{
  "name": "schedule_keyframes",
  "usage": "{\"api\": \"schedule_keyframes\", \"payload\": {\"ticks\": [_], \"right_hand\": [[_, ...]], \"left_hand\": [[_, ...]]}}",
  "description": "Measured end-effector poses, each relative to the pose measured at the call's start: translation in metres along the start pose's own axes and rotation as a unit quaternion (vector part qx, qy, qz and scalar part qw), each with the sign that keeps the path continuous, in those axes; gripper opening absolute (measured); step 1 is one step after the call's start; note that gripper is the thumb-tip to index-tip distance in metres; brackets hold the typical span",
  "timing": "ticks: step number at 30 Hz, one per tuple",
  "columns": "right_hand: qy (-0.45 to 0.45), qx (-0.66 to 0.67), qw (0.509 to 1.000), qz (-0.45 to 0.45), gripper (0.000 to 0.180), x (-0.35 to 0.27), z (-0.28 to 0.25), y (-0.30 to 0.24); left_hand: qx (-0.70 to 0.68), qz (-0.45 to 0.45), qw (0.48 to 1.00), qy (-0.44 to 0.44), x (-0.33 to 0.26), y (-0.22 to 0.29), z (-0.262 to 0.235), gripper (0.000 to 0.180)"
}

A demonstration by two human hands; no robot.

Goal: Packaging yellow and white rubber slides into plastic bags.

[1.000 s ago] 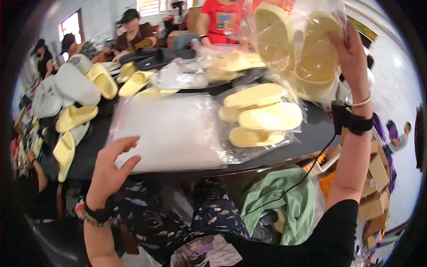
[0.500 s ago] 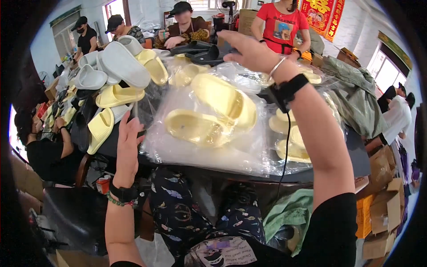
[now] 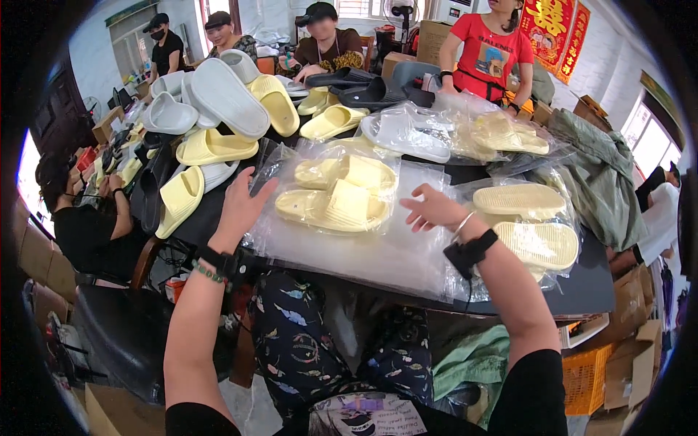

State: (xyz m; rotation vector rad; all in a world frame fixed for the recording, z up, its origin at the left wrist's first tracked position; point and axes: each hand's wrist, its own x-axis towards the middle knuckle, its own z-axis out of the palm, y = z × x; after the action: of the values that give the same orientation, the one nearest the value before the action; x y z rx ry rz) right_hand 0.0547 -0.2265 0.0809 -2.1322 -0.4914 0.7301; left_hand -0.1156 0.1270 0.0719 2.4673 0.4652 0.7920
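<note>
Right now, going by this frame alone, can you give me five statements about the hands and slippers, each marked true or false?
1. The left hand and right hand are both open. True.
2. The bagged pair of yellow slippers between them lies on stacked clear bags. True.
3. The right hand grips one of that pair. False: it holds nothing.
4. Every slipper heaped at left is black. False: grey slippers lie there.
5. An orange crate shows at lower right. True.

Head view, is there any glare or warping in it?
Head view, middle: pale sheen on the bag stack; head view, right: window washed out; head view, rim: poster leans, probably from fisheye bend, and corners are black.
</note>
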Motion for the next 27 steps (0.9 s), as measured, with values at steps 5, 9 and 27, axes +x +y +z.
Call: {"api": "schedule_keyframes", "payload": {"ticks": [5, 9, 27], "right_hand": [[-0.057, 0.141, 0.988, 0.024, 0.093, 0.001, 0.038, -0.002], [-0.053, 0.181, 0.982, 0.013, 0.096, 0.007, 0.052, 0.010], [-0.001, 0.201, 0.977, -0.069, 0.077, 0.008, 0.043, 0.031]], "left_hand": [[-0.122, -0.093, 0.982, -0.108, 0.028, 0.007, 0.012, 0.049], [-0.212, -0.102, 0.965, -0.115, 0.037, 0.008, 0.024, 0.033], [-0.325, -0.145, 0.933, -0.057, 0.079, 0.007, 0.000, 0.033]]}}
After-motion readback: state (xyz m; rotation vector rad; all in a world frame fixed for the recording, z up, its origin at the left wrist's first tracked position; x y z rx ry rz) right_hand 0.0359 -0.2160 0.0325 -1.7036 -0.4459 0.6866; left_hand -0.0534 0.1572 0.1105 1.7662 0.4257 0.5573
